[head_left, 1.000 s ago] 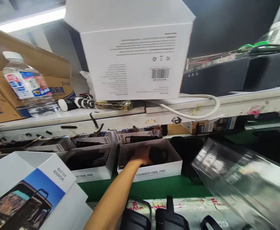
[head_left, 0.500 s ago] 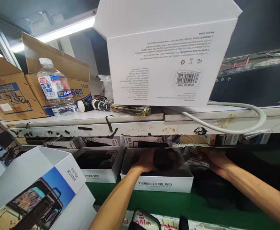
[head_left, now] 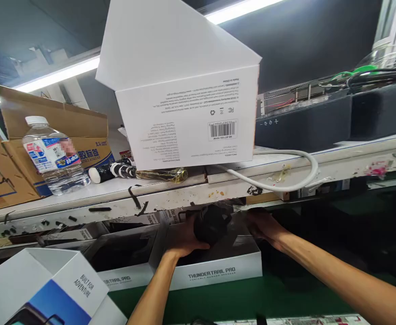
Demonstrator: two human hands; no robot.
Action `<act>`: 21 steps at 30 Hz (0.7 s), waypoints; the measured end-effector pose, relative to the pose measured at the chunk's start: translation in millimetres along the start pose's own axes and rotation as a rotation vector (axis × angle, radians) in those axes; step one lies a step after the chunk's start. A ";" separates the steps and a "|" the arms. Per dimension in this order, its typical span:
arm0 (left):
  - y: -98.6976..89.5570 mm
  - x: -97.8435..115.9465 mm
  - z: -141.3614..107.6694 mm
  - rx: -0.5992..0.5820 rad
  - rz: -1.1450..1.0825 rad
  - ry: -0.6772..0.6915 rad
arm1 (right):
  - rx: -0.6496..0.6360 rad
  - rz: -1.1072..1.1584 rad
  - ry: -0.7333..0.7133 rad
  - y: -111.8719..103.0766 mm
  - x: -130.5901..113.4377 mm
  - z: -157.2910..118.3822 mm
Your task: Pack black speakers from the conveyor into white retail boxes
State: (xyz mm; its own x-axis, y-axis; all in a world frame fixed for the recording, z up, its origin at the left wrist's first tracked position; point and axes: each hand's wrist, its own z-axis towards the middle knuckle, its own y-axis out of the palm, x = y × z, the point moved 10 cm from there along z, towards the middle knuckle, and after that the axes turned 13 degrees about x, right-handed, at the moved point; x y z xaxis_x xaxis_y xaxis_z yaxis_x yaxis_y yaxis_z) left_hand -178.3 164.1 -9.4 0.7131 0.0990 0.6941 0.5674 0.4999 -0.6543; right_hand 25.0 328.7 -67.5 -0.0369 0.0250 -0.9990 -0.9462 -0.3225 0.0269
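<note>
Head view. The left hand (head_left: 184,237) grips a black speaker (head_left: 212,223), its fingers closed round the near left side. The speaker is held just above the open white tray box (head_left: 218,271) printed "THUNDERTRAIL PRO", toward the box's far wall at 12 o'clock. The right hand (head_left: 263,225) lies at 3 o'clock of the speaker, close beside it. Whether its fingers touch the speaker or a fold of clear wrapping cannot be told, nor whether they are open or closed, for the area is dark and shadowed.

Step in hand, as judged: the speaker is at the mouth of the tray box, either being seated in it or lifted from it; the posture alone does not settle which. Any further move calls for keeping the speaker level and square to the box walls, both hands steadying it.

Edges and room. Directly above the hands, at 12 o'clock, runs the scuffed front edge of an upper shelf (head_left: 191,192); headroom between it and the box is slight. A second open box (head_left: 123,266) stands touching the first at 9 o'clock, closing that side. On the green table (head_left: 238,298) open room lies at 6 o'clock and to the right, at 3 to 4 o'clock. A white cable (head_left: 286,185) droops over the shelf edge at 1 o'clock, near the right hand.
</note>
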 end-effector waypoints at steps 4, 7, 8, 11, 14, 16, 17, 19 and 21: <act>0.1 -2.3 -0.2 -0.004 0.023 0.016 | -0.099 0.200 0.169 6.6 7.7 -6.8; -3.4 -10.2 1.2 0.014 0.048 0.032 | -0.074 0.160 0.289 7.0 27.3 -17.3; -3.5 -11.1 1.5 0.008 0.073 0.048 | -0.060 0.113 0.315 7.9 34.6 -20.6; 0.4 -10.3 1.9 -0.032 0.171 0.083 | -0.023 0.002 0.318 12.9 44.6 -24.6; 4.0 -9.7 3.3 -0.062 0.184 0.078 | -0.024 -0.062 0.265 17.1 42.0 -20.7; 3.7 -10.8 4.6 -0.069 0.159 0.068 | -0.034 -0.085 0.243 15.1 41.7 -16.1; 3.6 -11.0 5.0 -0.078 0.155 0.070 | -0.041 -0.093 0.229 13.0 42.0 -13.5; 4.0 -12.0 5.5 -0.100 0.175 0.072 | -0.064 -0.112 0.192 8.4 42.0 -8.3; 7.0 -12.8 6.3 -0.115 0.208 0.071 | -0.103 -0.155 0.157 6.6 40.7 -5.1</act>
State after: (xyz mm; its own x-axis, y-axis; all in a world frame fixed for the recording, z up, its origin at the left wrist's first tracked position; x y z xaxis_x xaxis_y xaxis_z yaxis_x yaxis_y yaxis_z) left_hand -186.0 171.7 -20.9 0.8444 0.1271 0.5205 0.4453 0.3737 -0.8137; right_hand 18.9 322.7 -108.2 0.1642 -0.0629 -0.9844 -0.8985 -0.4215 -0.1230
